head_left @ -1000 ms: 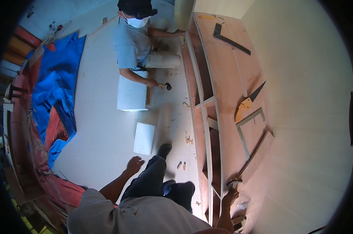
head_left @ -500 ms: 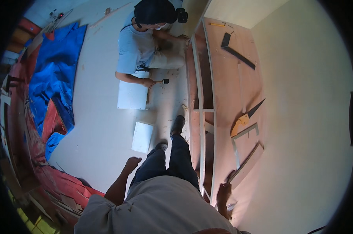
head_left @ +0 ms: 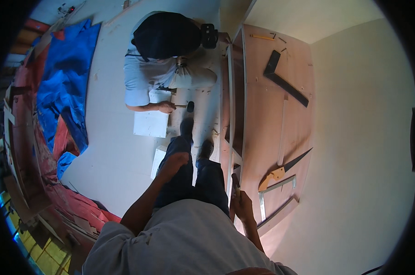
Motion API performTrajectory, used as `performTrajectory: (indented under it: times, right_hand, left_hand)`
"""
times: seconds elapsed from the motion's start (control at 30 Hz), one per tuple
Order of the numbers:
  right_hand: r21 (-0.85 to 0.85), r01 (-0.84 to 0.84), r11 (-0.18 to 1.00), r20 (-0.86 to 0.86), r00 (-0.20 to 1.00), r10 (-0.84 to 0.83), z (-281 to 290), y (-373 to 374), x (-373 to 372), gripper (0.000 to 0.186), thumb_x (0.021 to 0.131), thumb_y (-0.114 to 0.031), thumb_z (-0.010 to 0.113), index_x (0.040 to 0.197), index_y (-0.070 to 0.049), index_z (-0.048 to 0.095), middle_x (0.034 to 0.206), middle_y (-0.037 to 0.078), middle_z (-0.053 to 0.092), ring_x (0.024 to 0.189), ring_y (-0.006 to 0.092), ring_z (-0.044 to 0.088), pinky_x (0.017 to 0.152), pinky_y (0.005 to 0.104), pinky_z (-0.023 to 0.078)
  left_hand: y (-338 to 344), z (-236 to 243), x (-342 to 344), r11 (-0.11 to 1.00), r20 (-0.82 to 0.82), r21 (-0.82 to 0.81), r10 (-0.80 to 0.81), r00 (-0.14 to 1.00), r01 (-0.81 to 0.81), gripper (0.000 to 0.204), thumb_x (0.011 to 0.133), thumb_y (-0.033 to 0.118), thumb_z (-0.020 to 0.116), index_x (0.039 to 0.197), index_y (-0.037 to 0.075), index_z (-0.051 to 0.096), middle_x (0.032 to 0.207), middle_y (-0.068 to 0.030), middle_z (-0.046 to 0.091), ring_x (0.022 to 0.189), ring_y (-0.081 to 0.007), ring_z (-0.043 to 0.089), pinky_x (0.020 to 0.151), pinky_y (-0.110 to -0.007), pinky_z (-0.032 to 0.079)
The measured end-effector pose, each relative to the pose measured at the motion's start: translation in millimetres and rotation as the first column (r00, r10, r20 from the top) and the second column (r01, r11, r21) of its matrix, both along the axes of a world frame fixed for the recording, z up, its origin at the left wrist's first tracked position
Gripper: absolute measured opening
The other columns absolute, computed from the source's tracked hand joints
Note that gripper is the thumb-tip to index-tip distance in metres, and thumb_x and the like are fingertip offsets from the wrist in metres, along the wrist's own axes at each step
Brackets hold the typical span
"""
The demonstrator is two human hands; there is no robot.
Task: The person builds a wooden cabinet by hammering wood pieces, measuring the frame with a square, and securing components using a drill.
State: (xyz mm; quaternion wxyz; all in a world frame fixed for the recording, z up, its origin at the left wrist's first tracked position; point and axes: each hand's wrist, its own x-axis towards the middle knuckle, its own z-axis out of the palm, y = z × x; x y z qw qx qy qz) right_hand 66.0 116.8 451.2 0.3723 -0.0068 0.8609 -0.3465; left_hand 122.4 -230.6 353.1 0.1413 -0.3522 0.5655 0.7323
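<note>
My right hand (head_left: 244, 206) is closed around the handle of a hammer (head_left: 236, 180), its dark head pointing up, beside the left edge of the long wooden cabinet (head_left: 274, 119). Over my thigh, my left hand (head_left: 176, 163) is curled closed; whether anything is inside the fingers is hidden. Lying on the cabinet near my right hand are a handsaw (head_left: 274, 176) with a yellowish handle, a metal square (head_left: 262, 204) and a wooden strip (head_left: 283, 213). Farther along rest a large black square (head_left: 285, 85), a pencil (head_left: 262, 37) and some nails (head_left: 283, 41).
A co-worker (head_left: 166, 41) crouches ahead, by the cabinet's far left side, holding a dark-headed hammer (head_left: 189, 107). Two white boxes (head_left: 150, 121) stand on the floor. Blue tarp (head_left: 65, 87) and red sheeting (head_left: 74, 206) lie at left. A wall (head_left: 363, 137) rises at right.
I have stepped forward. My right hand came left off the cabinet top with the hammer, and my left hand moved forward and right. The co-worker's head appears nearer and bent lower.
</note>
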Motion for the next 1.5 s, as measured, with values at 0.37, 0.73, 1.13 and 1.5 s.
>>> performTrajectory:
  times: [0.37,0.73,1.13,1.5]
  right_hand:
    - [0.128,0.089,0.988,0.006,0.996,-0.091,-32,-102,-79,0.017,0.093,-0.013,0.062,0.106,-0.001,0.061,0.087,0.017,0.065,0.078,0.0271,0.066,0.069,0.0390,0.051]
    - [0.300,0.106,0.948,0.123,0.981,-0.149,-26,-196,-119,0.022,0.094,-0.022,0.060,0.100,-0.001,0.061,0.083,0.021,0.065,0.080,0.0378,0.066,0.071,0.0450,0.049]
    - [0.239,-0.134,0.962,0.212,0.974,0.082,-85,-206,-167,0.028,0.093,-0.022,0.059,0.102,0.005,0.057,0.087,0.029,0.064,0.082,0.0478,0.063,0.071,0.0546,0.049]
    - [0.201,-0.163,0.966,0.382,0.921,0.076,-84,-228,-192,0.044,0.086,-0.028,0.070,0.113,0.004,0.055,0.096,0.029,0.066,0.093,0.0448,0.065,0.082,0.0490,0.050]
  left_hand:
    - [-66,-72,-123,0.904,0.163,0.292,-0.369,0.915,0.313,0.050,0.100,0.040,0.055,0.131,0.000,0.059,0.115,-0.0092,0.067,0.102,-0.0172,0.062,0.093,-0.033,0.047]
    - [-154,-91,-192,0.918,0.185,0.334,-0.286,0.940,0.214,0.048,0.100,0.043,0.052,0.125,0.003,0.062,0.110,-0.0065,0.065,0.102,-0.0159,0.060,0.090,-0.032,0.045]
    - [-145,-101,-207,0.864,0.220,0.474,-0.304,0.927,0.171,0.051,0.103,0.039,0.047,0.137,0.001,0.053,0.126,-0.0124,0.062,0.113,-0.0222,0.059,0.102,-0.039,0.042]
    - [-161,-86,-193,0.926,0.263,0.371,-0.171,0.950,0.064,0.054,0.099,0.042,0.054,0.136,0.003,0.055,0.124,-0.0098,0.063,0.111,-0.0190,0.059,0.099,-0.036,0.042]
